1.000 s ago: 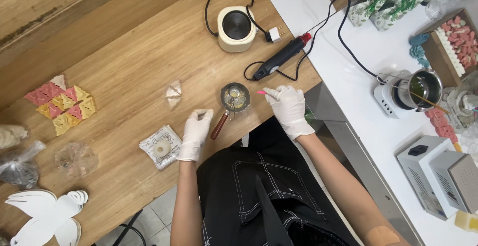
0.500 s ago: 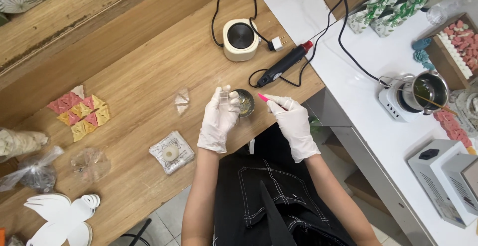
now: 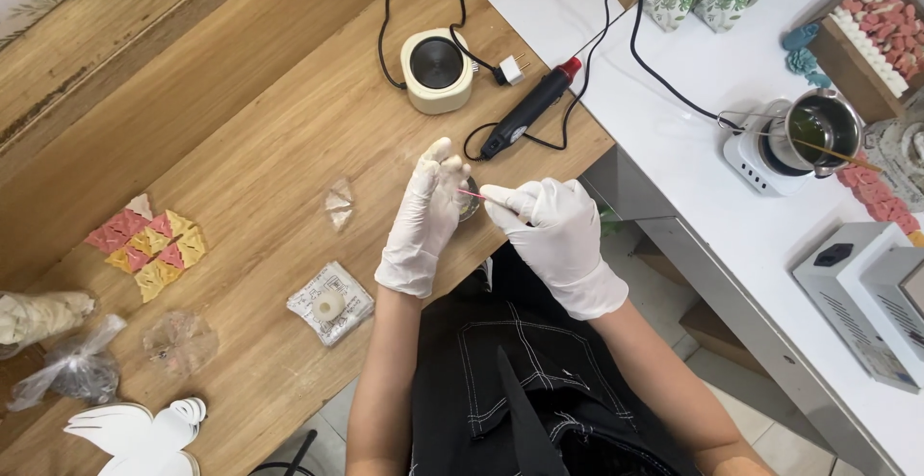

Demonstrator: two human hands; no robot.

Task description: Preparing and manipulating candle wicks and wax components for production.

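Both hands wear white gloves over a wooden table [image 3: 279, 149]. My left hand [image 3: 425, 216] is closed around a small round metal tin [image 3: 470, 203], which it mostly hides. My right hand [image 3: 549, 231] pinches a thin pink stick [image 3: 472, 193] whose tip points into the tin. A black pen-shaped electric tool [image 3: 527, 110] with a red tip lies just beyond the hands.
A cream round heater [image 3: 437, 68] sits at the back. Pink and yellow pieces [image 3: 149, 245], a packet with a white roll [image 3: 330, 305], clear bags [image 3: 178, 341] and white bird cutouts [image 3: 135, 433] lie left. On the white counter [image 3: 674, 62] stand a pot on a burner [image 3: 808, 134] and boxes.
My left hand moved right from the table and took hold of the tin. My right hand brought the pink stick in to the tin. The camera view shifted slightly.
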